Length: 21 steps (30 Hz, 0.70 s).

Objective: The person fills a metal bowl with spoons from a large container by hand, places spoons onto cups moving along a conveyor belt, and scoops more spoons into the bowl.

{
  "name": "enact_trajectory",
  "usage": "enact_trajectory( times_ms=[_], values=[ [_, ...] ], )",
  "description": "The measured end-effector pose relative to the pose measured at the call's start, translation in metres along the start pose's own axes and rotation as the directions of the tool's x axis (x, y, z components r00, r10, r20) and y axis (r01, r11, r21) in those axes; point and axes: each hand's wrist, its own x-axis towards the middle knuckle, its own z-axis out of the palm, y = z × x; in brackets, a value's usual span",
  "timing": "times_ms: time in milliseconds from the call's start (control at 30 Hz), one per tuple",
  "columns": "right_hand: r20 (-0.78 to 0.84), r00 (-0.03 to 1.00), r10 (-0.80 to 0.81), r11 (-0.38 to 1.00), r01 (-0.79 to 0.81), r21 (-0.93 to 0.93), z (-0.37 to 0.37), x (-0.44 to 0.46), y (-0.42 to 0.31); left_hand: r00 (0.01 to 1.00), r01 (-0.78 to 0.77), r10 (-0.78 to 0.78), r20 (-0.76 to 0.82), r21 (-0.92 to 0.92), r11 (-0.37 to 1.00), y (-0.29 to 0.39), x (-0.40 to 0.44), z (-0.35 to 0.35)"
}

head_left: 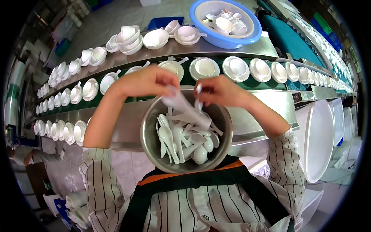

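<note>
A steel bowl (146, 133) full of white soup spoons (177, 139) is in front of my chest. Over its far rim, my left hand (159, 82) grips several white spoons (179, 103), smeared by motion, that slant down into the bowl. My right hand (222, 91) is curled at the far right rim, with a white spoon (199, 89) pinched in its fingers. Just beyond both hands, white bowls on saucers (204, 68) stand in a row on a green conveyor belt (244, 84); some carry a spoon.
A blue basin (226, 41) with loose bowls and spoons stands on the steel ledge (162, 50) beyond the belt, beside stacked bowls (128, 38). More bowl sets (73, 132) line the near left ledge. A large white tub (319, 141) is at right. Another person (33, 154) is at far left.
</note>
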Motion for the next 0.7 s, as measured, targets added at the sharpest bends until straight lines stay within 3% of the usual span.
enact_trajectory(
  times_ms=[33, 100, 167, 200, 233, 300, 367, 467, 500, 567, 600, 667, 700],
  values=[
    [-0.102, 0.99, -0.097, 0.972, 0.116, 0.206, -0.01, 0.002, 0.012, 0.989, -0.012, -0.01, -0.149, -0.15, 0.989, -0.004, 0.011, -0.006],
    [-0.359, 0.933, -0.031, 0.935, 0.154, 0.32, -0.037, 0.003, 0.022, 0.92, -0.038, 0.014, -0.393, -0.053, 0.998, -0.026, 0.04, -0.024],
    [-0.608, 0.789, -0.088, 0.902, 0.323, 0.287, -0.06, 0.015, 0.057, 0.862, -0.054, 0.103, -0.496, 0.112, 0.992, -0.055, 0.071, -0.034],
    [-0.68, 0.73, -0.062, 0.92, 0.307, 0.245, -0.072, 0.019, 0.074, 0.828, -0.058, 0.158, -0.538, 0.198, 0.979, -0.067, 0.086, -0.037],
    [-0.748, 0.663, -0.04, 0.936, 0.287, 0.204, -0.082, 0.023, 0.091, 0.781, -0.003, 0.097, -0.617, 0.152, 0.988, -0.076, 0.1, -0.038],
    [-0.817, 0.577, -0.013, 0.945, 0.274, 0.178, -0.095, 0.031, 0.121, 0.642, -0.075, 0.332, -0.691, 0.374, 0.924, -0.102, 0.125, -0.038],
    [-0.866, 0.499, -0.007, 0.966, 0.228, 0.123, -0.096, 0.034, 0.139, 0.608, -0.005, 0.387, -0.693, 0.484, 0.875, -0.11, 0.135, -0.034],
    [-0.775, 0.627, 0.083, 0.986, 0.062, 0.156, -0.087, 0.045, 0.172, 0.641, 0.045, 0.426, -0.639, 0.585, 0.81, -0.129, 0.141, -0.033],
    [-0.713, 0.675, 0.189, 0.982, -0.142, 0.127, -0.085, 0.047, 0.176, 0.665, 0.075, 0.42, -0.618, 0.614, 0.785, -0.131, 0.139, -0.035],
    [-0.704, 0.71, 0.028, 0.888, -0.34, -0.308, -0.075, 0.041, 0.151, 0.714, 0.136, 0.393, -0.58, 0.665, 0.734, -0.135, 0.13, -0.041],
    [-0.708, 0.677, -0.202, 0.837, -0.256, -0.483, -0.073, 0.042, 0.143, 0.73, 0.209, 0.346, -0.589, 0.675, 0.708, -0.137, 0.126, -0.047],
    [-0.568, 0.54, -0.622, 0.611, -0.119, -0.783, -0.065, 0.046, 0.128, 0.785, 0.2, 0.349, -0.511, 0.743, 0.639, -0.137, 0.115, -0.059],
    [-0.568, 0.579, -0.586, 0.658, -0.07, -0.75, -0.06, 0.048, 0.113, 0.797, 0.176, 0.374, -0.475, 0.774, 0.608, -0.14, 0.109, -0.064]
  ],
)
